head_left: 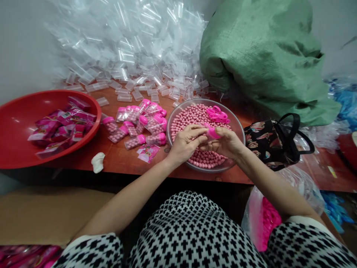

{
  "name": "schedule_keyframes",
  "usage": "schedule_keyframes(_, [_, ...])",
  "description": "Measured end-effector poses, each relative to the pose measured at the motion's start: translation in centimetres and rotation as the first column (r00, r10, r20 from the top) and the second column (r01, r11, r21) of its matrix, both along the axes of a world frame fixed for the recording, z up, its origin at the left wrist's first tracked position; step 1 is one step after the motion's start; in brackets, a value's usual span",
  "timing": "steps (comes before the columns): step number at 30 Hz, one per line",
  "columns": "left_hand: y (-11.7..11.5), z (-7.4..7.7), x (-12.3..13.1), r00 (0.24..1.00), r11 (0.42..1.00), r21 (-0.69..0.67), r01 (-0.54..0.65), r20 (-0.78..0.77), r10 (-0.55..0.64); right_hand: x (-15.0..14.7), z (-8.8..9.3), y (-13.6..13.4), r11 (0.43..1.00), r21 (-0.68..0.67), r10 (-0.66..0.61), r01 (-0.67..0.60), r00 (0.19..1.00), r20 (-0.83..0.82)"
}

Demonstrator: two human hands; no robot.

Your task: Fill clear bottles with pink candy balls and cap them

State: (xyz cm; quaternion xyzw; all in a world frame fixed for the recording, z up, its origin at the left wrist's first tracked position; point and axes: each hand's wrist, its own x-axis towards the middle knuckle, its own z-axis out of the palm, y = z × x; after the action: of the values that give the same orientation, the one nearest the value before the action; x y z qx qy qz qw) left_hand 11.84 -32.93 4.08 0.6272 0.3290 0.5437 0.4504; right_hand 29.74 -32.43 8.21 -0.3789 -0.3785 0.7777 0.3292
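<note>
Below the near edge of the worktop (119, 160), a clear plastic bag (304, 186) bulges with bright pink pieces (269, 219), too jumbled to make out singly. Past that edge, the left hand (184, 144) and right hand (230, 143) meet above a metal bowl (241, 134), fingers curled nearly closed on a pink cap (213, 133). It looks smooth and glossy; the fingers hide much of it, so whether a vial is joined to it cannot be told. Round pink beads (206, 160) fill the bowl, partly covered by the hands. To its left lie pink-capped vials (154, 124) of beads. At the worktop's left end, a red basin (16, 152) is cut off. Toward the far edge, clear tubes (125, 56) blur together beside a green sack (262, 56), its top cut off.
</note>
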Motion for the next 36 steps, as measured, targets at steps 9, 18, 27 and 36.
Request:
schedule_keyframes(9, [0.1, 0.0, 0.4, 0.999, 0.999, 0.016, -0.044, 0.014, 0.044, -1.6, -0.2, -0.1, 0.996, 0.057, -0.075, 0.071, 0.995, 0.061])
schedule_keyframes(18, [4.4, -0.2, -6.7, 0.908, 0.919, -0.075, -0.387, 0.145, 0.394, 3.4, 2.5, 2.5, 0.88, 0.473, -0.25, 0.029, 0.877, 0.411])
schedule_keyframes(27, [9.0, -4.8, -16.2, 0.628, 0.761, 0.093, -0.642, -0.505, 0.592, 2.1, -1.2, 2.4, 0.626, 0.553, -0.549, -0.55, 0.192, 0.813])
schedule_keyframes(36, [7.3, -2.4, -11.3, 0.827, 0.858, 0.19, -0.477, -0.234, 0.512, -2.0, -0.8, 3.5, 0.595, 0.393, -0.54, -0.701, 0.012, 0.841])
